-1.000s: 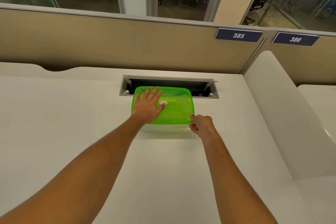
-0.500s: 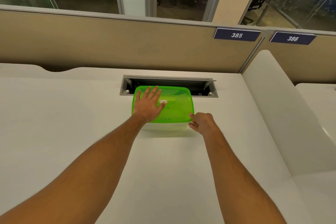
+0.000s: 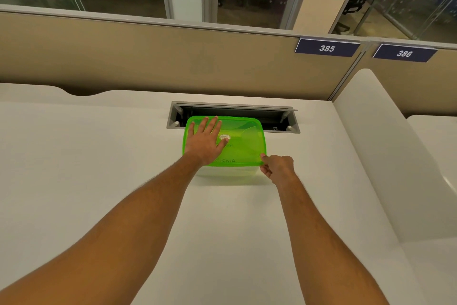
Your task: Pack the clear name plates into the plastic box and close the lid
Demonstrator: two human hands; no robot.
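Note:
A clear plastic box (image 3: 230, 174) with a bright green lid (image 3: 243, 140) stands on the white desk (image 3: 74, 168), just in front of a cable slot. My left hand (image 3: 205, 142) lies flat, fingers spread, on the left half of the lid. My right hand (image 3: 278, 168) is curled at the lid's near right corner, its fingertips pinching the rim. The lid sits on the box. No clear name plates are visible; the box's inside is hidden by the lid and my hands.
An open metal cable slot (image 3: 233, 110) is set into the desk behind the box. A beige partition (image 3: 148, 62) carries number signs 385 (image 3: 327, 48) and 386 (image 3: 404, 53). A white divider (image 3: 385, 146) rises on the right.
My right hand stays at the lid's near right corner, its fingers shifting slightly along the rim. My left hand keeps flat on the lid. The box has not moved.

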